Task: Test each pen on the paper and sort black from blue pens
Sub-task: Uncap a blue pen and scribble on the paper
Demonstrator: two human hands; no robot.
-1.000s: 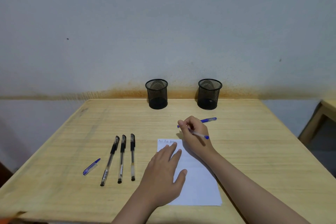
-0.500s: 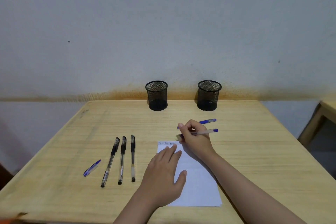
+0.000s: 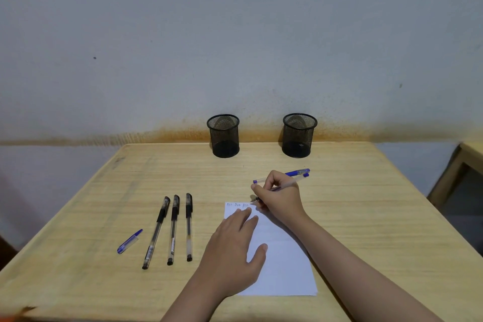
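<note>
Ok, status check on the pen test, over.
Left hand flat on paper. Right hand grips blue pen, tip at paper's top edge. Three black pens untested; nothing in the way.

Your left hand (image 3: 235, 248) hides the paper's (image 3: 285, 269) left edge. Your right hand (image 3: 279, 197) covers the middle of a blue pen (image 3: 298, 172) lying behind it. The marks (image 3: 237, 205) at the paper's far edge are too small to read. The picture's bottom cuts off the desk's (image 3: 366, 217) near edge.
</note>
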